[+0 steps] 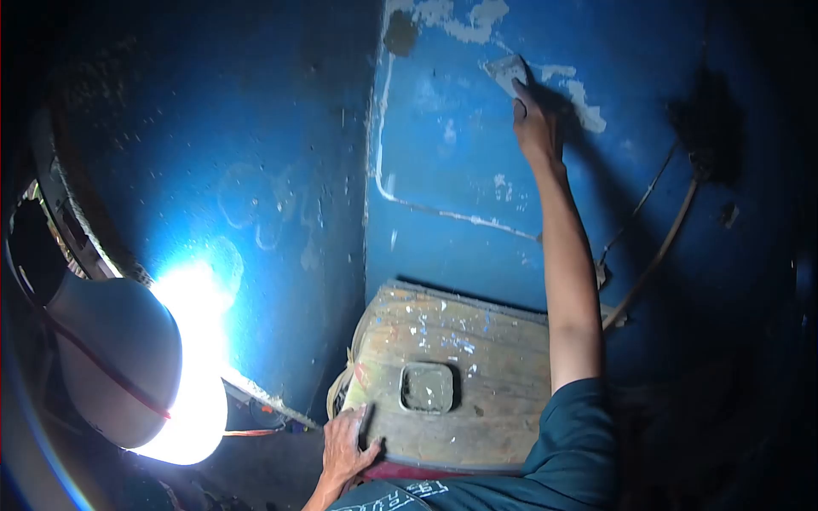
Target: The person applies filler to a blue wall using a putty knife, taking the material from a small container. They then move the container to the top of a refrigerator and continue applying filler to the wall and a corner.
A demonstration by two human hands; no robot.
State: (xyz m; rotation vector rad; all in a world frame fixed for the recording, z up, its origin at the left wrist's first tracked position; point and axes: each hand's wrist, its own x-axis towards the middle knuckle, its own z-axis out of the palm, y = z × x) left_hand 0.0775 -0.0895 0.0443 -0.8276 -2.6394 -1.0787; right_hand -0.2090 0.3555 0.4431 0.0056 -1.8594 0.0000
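My right hand (537,128) reaches up and grips a putty knife (509,70), its blade held flat at the blue wall (460,128) beside pale white patches (586,104). Lower down, my left hand (345,443) rests at the left edge of a worn, paint-spotted surface (494,400), with thumb and fingers apart and nothing seen in it. A small square tub (427,388) with greyish stuff inside stands on that surface, to the right of my left hand.
A glaring lamp (192,341) with a pale rounded housing (115,358) is at the left. A cable (673,234) runs down the wall at the right from a dark patch (705,128). A wall corner (368,170) stands left of the patches.
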